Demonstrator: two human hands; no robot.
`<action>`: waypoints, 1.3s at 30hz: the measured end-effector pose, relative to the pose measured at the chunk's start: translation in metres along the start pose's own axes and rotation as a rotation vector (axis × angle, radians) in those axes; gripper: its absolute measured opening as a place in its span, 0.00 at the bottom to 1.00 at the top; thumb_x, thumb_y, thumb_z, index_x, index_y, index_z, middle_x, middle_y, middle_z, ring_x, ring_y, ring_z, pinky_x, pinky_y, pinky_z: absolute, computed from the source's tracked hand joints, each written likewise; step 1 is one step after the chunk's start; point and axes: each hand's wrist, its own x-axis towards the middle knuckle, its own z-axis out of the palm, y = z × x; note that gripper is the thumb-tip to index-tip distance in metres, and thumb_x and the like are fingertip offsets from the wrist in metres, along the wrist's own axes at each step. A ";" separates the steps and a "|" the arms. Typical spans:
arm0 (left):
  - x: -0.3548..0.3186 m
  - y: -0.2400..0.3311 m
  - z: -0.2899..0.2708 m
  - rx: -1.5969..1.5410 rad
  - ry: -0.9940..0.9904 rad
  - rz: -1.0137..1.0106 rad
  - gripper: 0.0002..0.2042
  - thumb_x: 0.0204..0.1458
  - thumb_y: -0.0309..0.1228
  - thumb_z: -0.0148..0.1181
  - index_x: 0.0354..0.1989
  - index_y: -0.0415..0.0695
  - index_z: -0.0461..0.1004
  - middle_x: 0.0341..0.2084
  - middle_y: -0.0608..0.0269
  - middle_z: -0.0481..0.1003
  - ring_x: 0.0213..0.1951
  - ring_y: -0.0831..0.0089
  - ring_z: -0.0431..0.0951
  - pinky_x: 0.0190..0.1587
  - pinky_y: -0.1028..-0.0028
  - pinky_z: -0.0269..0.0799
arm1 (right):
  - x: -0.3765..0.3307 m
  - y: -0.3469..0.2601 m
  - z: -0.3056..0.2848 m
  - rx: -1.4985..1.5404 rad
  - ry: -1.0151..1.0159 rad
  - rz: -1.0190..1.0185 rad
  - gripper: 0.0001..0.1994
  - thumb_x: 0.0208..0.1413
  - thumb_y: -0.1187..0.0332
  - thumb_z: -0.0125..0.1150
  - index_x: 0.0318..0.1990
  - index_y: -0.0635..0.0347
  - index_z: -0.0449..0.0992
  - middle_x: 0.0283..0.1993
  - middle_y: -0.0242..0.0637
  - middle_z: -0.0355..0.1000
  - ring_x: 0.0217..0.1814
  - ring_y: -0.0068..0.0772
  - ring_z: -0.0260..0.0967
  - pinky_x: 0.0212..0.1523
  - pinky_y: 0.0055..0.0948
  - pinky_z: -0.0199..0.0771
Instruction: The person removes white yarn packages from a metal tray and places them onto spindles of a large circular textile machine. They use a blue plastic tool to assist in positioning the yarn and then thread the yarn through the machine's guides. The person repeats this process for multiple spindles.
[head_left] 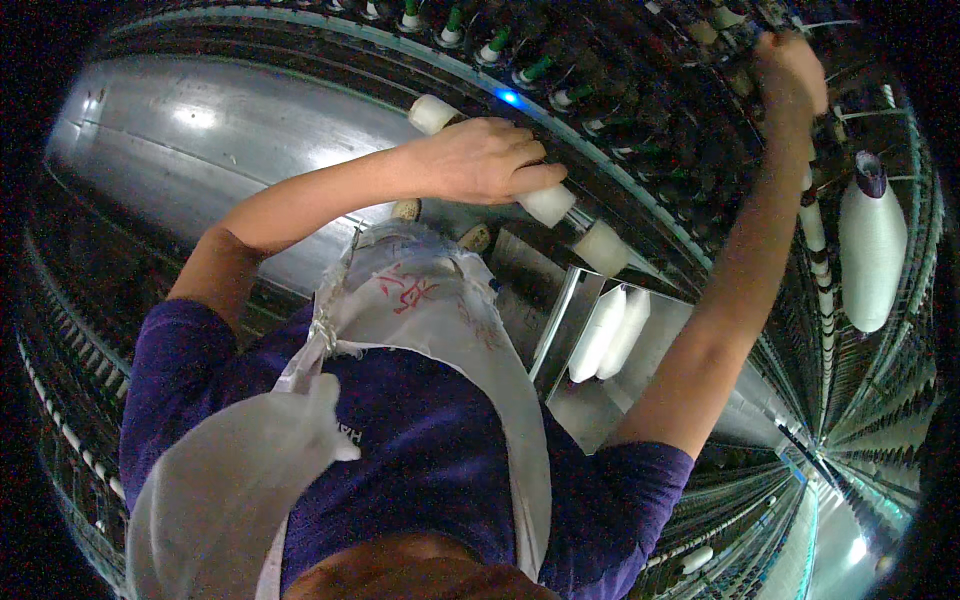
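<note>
My left hand (485, 160) lies over the front rail of a spinning frame with its fingers curled. Its thumb comes close to a white cylindrical roller (549, 205), and what the fingers close on underneath is hidden. Another white roller (432, 114) is to the left of this hand and a cream one (601, 248) to its right. High at the far right, my right hand (795, 72) is raised to the upper machine parts, its fingers bent in and partly smeared. Whatever they touch is too dark to name. A full white yarn bobbin (872, 255) hangs right of my right forearm.
Two white yarn bobbins (610, 335) lie in a metal tray (585, 408) by my waist. Green-topped spindles (493, 47) line the machine's far side, near a blue light (509, 97). A broad metal panel (200, 115) spans the left. Long machine rows recede at lower right.
</note>
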 end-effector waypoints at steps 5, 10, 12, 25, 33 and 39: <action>-0.011 -0.015 0.011 0.024 -0.076 -0.077 0.24 0.39 0.35 0.61 0.49 0.46 0.68 0.29 0.60 0.72 0.32 0.60 0.76 0.32 0.63 0.73 | 0.013 -0.012 0.071 0.048 0.077 0.011 0.18 0.54 0.50 0.52 0.42 0.50 0.79 0.41 0.47 0.74 0.49 0.55 0.67 0.44 0.51 0.70; -0.017 -0.024 0.009 0.077 -0.143 -0.145 0.24 0.41 0.34 0.59 0.51 0.47 0.68 0.32 0.59 0.73 0.33 0.60 0.76 0.32 0.63 0.74 | 0.011 -0.018 0.079 0.021 0.252 0.048 0.17 0.52 0.50 0.54 0.40 0.49 0.80 0.42 0.45 0.74 0.50 0.54 0.66 0.45 0.50 0.70; -0.014 -0.025 0.009 0.086 -0.184 -0.155 0.23 0.43 0.34 0.57 0.51 0.46 0.68 0.33 0.59 0.73 0.34 0.60 0.76 0.32 0.63 0.74 | 0.008 -0.022 0.061 0.164 0.073 0.127 0.17 0.51 0.51 0.55 0.37 0.53 0.81 0.43 0.44 0.74 0.48 0.50 0.67 0.46 0.46 0.70; 0.178 -0.051 -0.005 0.495 0.286 0.156 0.15 0.49 0.31 0.51 0.46 0.46 0.67 0.28 0.63 0.73 0.31 0.66 0.77 0.29 0.68 0.72 | -0.149 -0.055 -0.126 0.470 0.747 -0.016 0.05 0.50 0.70 0.61 0.33 0.58 0.77 0.41 0.40 0.73 0.45 0.41 0.66 0.48 0.40 0.60; 0.249 -0.065 -0.038 0.674 0.383 -0.046 0.08 0.44 0.32 0.55 0.34 0.51 0.69 0.22 0.67 0.71 0.29 0.70 0.77 0.27 0.72 0.71 | -0.276 -0.092 -0.015 0.767 0.248 0.080 0.06 0.43 0.78 0.62 0.31 0.59 0.76 0.36 0.41 0.72 0.39 0.43 0.66 0.43 0.38 0.64; 0.240 -0.069 -0.034 0.675 0.540 0.040 0.07 0.44 0.32 0.54 0.33 0.52 0.70 0.20 0.69 0.69 0.25 0.71 0.75 0.23 0.75 0.68 | -0.362 -0.139 0.067 0.825 0.084 0.011 0.04 0.42 0.79 0.62 0.27 0.62 0.75 0.33 0.40 0.70 0.36 0.45 0.64 0.36 0.40 0.68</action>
